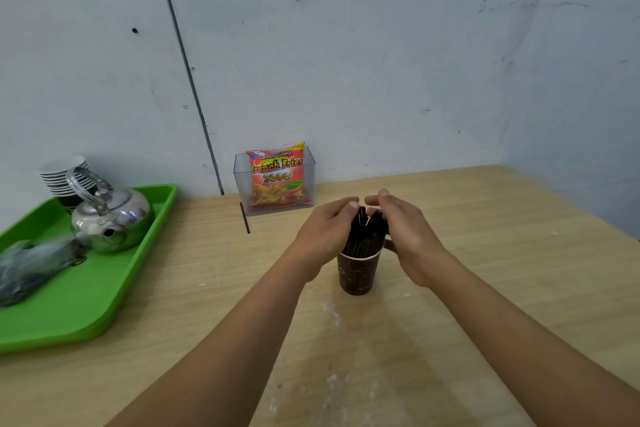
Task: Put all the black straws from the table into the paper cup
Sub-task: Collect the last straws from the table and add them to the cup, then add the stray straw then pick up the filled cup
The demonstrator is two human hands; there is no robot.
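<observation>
At the centre of the frame, a bundle of thin black plastic straws (365, 236) stands in a brown printed paper cup (358, 276) on the light wooden table (502, 288). The left hand (323, 232) and right hand (407, 230) grip the bundle from either side, fingers curled round its top. A single black straw (244, 217) lies on the table further left, beside a clear plastic box (239, 180).

One paper cup (358, 274), one straw bundle (365, 236), one loose straw (244, 218), one kettle (114, 218).
</observation>
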